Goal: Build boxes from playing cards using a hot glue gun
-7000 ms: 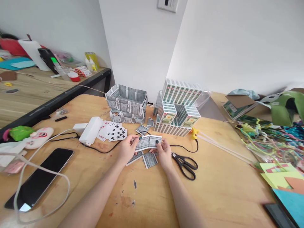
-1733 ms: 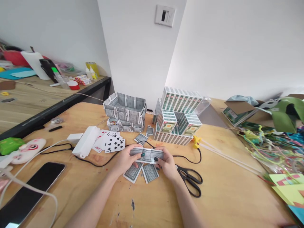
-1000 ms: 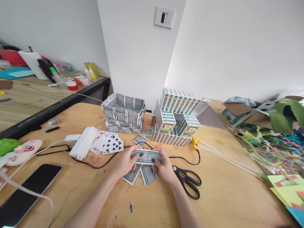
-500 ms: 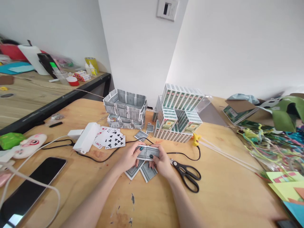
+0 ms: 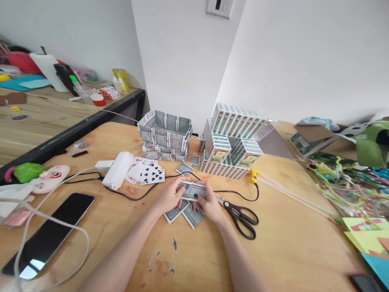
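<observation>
Between my left hand [image 5: 172, 195] and my right hand [image 5: 210, 202] is a playing card [image 5: 191, 192], its grey patterned back facing up. Both thumbs press on it, and the fingers curl behind. Two more cards lie face down on the table just below it, a left card [image 5: 175, 213] and a right card [image 5: 194, 215], partly covered by my fingers. Black-handled scissors [image 5: 241, 217] rest beside my right hand. Beyond my hands, a box woven from folded cards [image 5: 165, 129] sits on another such piece. Several face-up cards [image 5: 152, 172] are spread in front of it.
A white power strip [image 5: 118, 170] and a phone [image 5: 51, 231] lie on the left among cables. Stacked card packs [image 5: 232, 140] stand at the back, with a yellow glue gun [image 5: 254, 175] at their right corner. Pipe cleaners [image 5: 337, 182] and coloured paper [image 5: 364, 235] fill the right edge.
The view has shifted slightly, so everything sits a little further right and mostly higher. Both hands keep the same hold on the card, with hardly any movement.
</observation>
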The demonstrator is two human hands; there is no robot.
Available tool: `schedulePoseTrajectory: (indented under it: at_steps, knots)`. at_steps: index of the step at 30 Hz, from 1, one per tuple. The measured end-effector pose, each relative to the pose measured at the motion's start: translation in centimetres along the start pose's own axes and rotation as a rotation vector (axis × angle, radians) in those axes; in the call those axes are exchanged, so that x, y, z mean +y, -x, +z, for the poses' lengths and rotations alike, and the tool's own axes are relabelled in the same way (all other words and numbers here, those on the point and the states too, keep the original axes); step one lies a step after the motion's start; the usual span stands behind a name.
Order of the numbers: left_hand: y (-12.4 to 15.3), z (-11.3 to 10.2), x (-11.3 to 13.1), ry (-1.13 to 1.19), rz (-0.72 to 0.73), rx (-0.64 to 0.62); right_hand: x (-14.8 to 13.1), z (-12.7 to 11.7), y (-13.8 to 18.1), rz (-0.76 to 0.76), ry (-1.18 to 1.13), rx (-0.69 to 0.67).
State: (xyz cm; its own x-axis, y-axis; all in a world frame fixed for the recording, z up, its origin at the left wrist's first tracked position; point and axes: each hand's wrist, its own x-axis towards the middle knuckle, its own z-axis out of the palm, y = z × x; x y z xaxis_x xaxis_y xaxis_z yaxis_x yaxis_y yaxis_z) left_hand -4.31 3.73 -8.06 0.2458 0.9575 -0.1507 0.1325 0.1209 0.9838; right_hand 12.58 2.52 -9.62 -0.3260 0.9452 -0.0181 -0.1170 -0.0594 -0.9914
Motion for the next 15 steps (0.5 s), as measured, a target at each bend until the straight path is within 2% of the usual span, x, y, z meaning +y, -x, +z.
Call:
schedulePoseTrajectory:
  at_steps: [4,7,15]
  knots:
    - [-0.07,0.11,0.12,0.129,0.022,0.041,-0.47,0.25,-0.07,-0.037,-0.030,0.085]
    - [-0.04,-0.01,0.32,0.233,0.023,0.027,-0.66,0.33,-0.17,-0.070,-0.097,0.139]
    - [0.16,-0.58,0.64,0.233,0.040,-0.020,0.01,-0.35,-0.36,-0.051,-0.179,0.085]
